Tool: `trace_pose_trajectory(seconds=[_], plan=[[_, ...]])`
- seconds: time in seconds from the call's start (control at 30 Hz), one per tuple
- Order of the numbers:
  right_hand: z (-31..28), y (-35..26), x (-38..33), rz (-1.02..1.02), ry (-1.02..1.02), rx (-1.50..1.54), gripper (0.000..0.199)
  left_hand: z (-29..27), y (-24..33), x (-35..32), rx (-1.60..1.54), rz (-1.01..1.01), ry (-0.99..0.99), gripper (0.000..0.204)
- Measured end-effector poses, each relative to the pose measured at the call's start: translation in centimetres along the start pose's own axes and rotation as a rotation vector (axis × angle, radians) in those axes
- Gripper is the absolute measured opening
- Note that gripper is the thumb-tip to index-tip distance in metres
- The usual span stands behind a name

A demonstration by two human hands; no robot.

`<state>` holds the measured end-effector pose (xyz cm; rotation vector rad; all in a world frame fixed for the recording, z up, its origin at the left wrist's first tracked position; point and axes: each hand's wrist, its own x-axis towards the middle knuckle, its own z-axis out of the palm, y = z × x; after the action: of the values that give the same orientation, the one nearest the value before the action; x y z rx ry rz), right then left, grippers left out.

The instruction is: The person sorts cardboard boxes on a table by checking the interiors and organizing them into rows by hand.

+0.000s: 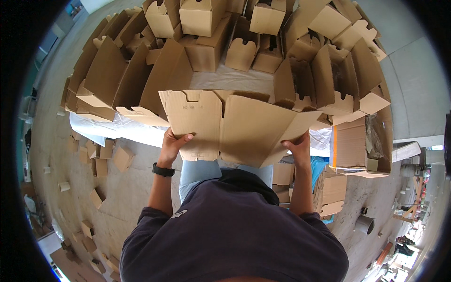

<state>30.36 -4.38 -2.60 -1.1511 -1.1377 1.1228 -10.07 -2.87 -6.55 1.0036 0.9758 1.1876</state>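
Between my two hands I hold a brown cardboard box blank (253,127), partly folded, with creased panels and a slot between two flaps. My left hand (174,143) grips its left panel, thumb on the near face and fingers hidden behind. On the right edge my right hand (299,144) holds in the same way, its thumb lying on the angled side panel. The cardboard is raised in front of my body at the near edge of a table covered with white sheeting (230,80). Past it stand several open cardboard boxes (244,49).
Rows of open boxes (110,70) line the table's left side, with more boxes (333,77) on the right. A larger carton (361,143) stands near right. Flat cardboard (332,190) is stacked beside me. Small cardboard pieces (97,197) lie on the floor at left.
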Motion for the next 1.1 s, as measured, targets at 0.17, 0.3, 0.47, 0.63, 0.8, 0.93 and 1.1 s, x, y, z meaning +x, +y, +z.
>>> trace_pose_trajectory(seconds=[0.17, 0.3, 0.47, 0.63, 0.8, 0.93, 1.1], plan=[[2.0, -1.6, 0.5, 0.103, 0.239, -0.085, 0.055, 0.5, 0.3, -0.2, -0.011, -0.025, 0.024, 0.035], [2.1, -2.8, -0.2, -0.052, 0.374, -0.142, 0.034, 1.3, 0.1, 0.2, -0.029, 0.007, -0.021, 0.036], [-1.6, -3.7, -0.6, -0.404, -0.084, 0.085, 0.017, 0.0, -0.5, 1.1, 0.212, 0.324, -0.026, 0.019], [-3.4, -4.0, -1.4, -0.508, -0.165, -0.008, 0.021, 2.1, 1.3, 1.2, 0.138, 0.471, -0.020, 0.006], [-3.7, -4.1, -1.9, -0.466, -0.160, -0.046, 0.022, 2.2, 0.8, 1.4, 0.165, 0.529, -0.016, 0.004], [-3.6, -4.4, -2.0, -0.459, -0.181, -0.080, 0.018, 2.1, 0.7, 1.3, 0.157, 0.507, -0.002, 0.007], [-2.2, -3.8, -2.4, -0.150, 0.045, 0.047, 0.012, 1.3, 0.7, 1.5, 0.079, 0.295, 0.076, 0.029]])
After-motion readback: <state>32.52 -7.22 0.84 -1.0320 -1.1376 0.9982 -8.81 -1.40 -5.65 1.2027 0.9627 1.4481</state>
